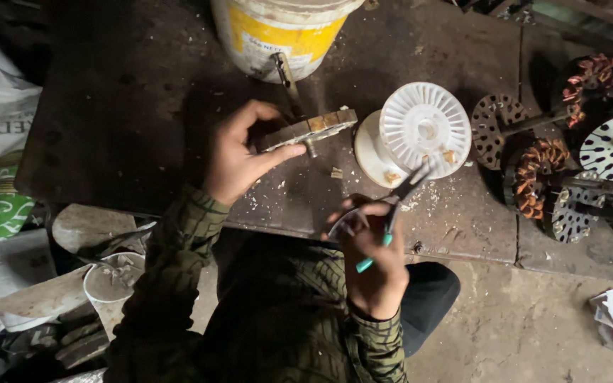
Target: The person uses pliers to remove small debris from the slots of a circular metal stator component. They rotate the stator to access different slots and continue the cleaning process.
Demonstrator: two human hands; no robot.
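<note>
Dark metal workbench (143,106), scuffed and dusty, holds the work. Left hand (239,152) pinches a round stator core (310,131) by its near rim, thumb on top, fingers beneath, tilting it edge-up near the bench middle, just in front of a white and yellow bucket (285,32). Right hand (370,259) is closed around teal-handled pliers (391,213), tips pointing up toward a white plastic spool (420,128) standing just right of the core; pliers are not touching the core. Core slots look mostly bare, with tan paper strips along the top edge, and no copper shows on it, so by my read stripping or slot lining is well along, winding not yet started. Pale scraps and crumbs (335,172) litter the bench near the front edge. Wound copper stators (540,177) and perforated rotors sit well apart at right. Open bench lies left of the core; right side is crowded. Bench front edge runs just past both wrists, knees below. Crumpled paper (611,319) lies on the floor at right.
</note>
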